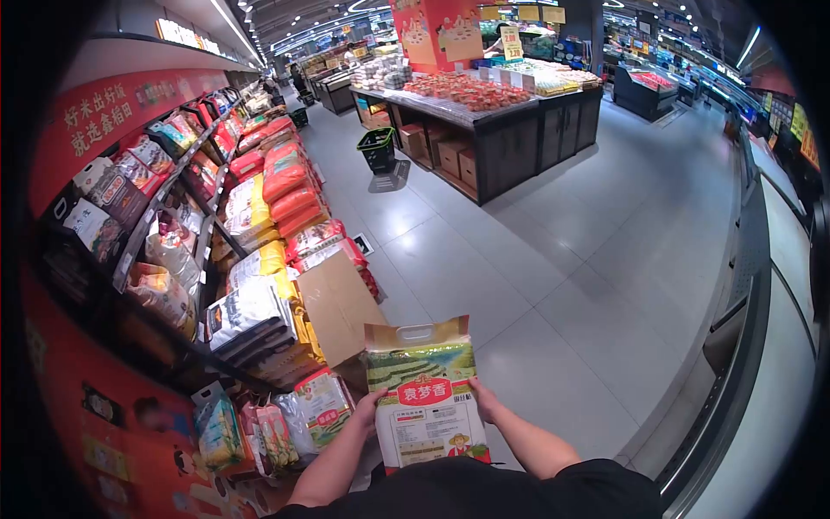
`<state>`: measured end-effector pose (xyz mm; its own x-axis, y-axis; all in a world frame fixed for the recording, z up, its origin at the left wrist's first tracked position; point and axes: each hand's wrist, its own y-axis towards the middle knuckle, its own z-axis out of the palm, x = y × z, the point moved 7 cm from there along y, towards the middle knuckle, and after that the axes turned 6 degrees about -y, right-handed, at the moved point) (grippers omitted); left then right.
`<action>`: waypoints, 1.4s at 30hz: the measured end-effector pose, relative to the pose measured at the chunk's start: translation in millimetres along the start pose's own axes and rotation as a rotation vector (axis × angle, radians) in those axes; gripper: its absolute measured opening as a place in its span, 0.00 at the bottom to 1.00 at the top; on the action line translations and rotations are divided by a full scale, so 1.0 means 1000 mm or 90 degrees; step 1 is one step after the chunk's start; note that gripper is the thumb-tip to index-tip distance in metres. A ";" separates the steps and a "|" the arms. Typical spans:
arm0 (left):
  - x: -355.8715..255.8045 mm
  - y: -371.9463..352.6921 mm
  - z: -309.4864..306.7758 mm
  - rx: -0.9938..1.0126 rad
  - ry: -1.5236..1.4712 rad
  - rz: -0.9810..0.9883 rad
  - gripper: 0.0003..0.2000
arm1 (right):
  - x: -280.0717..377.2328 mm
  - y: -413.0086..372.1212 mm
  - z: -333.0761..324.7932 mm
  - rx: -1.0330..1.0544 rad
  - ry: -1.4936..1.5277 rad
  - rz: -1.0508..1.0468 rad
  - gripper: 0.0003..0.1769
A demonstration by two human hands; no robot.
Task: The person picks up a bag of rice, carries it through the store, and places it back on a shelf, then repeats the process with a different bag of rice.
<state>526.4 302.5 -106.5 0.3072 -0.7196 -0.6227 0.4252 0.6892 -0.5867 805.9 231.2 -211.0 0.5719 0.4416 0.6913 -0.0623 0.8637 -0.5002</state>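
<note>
A bag of rice [426,406] with a green field picture, a red label and a cut-out handle at its top is held upright in front of my body. My left hand [370,410] grips its left edge, and my right hand [484,400] grips its right edge. Just beyond the bag on the left stands an open cardboard box [337,303]. Below the box, near my left forearm, several packed bags [324,406] lie on the low part of the shelf.
Shelves with rice bags [164,233] and stacked red sacks [290,182] run along the left. A black-green basket [377,150] stands on the floor by a dark display counter [510,156] bearing red packages. A long metal-edged case [748,346] curves along the right.
</note>
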 end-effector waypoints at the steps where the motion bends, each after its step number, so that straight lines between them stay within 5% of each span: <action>1: 0.008 0.008 0.010 0.009 0.009 -0.013 0.23 | 0.021 -0.029 -0.002 -0.020 -0.060 -0.027 0.32; 11: 0.021 0.115 0.165 0.050 0.112 -0.116 0.21 | 0.098 -0.067 -0.107 -0.280 0.034 -0.058 0.32; 18: 0.004 0.209 0.208 0.171 0.051 -0.074 0.21 | 0.223 -0.043 -0.138 -0.431 -0.304 -0.117 0.31; 30: -0.192 0.398 0.242 0.201 0.082 -0.026 0.21 | 0.402 0.148 -0.090 -0.445 -0.368 -0.216 0.31; 42: -0.281 0.544 0.249 0.104 0.133 -0.015 0.22 | 0.452 0.329 -0.129 -0.438 -0.264 -0.124 0.34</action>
<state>883.2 859.0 -122.1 0.1206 -0.6902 -0.7135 0.5665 0.6381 -0.5215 1149.2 684.3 -129.9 0.1633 0.4699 0.8675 0.5985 0.6518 -0.4658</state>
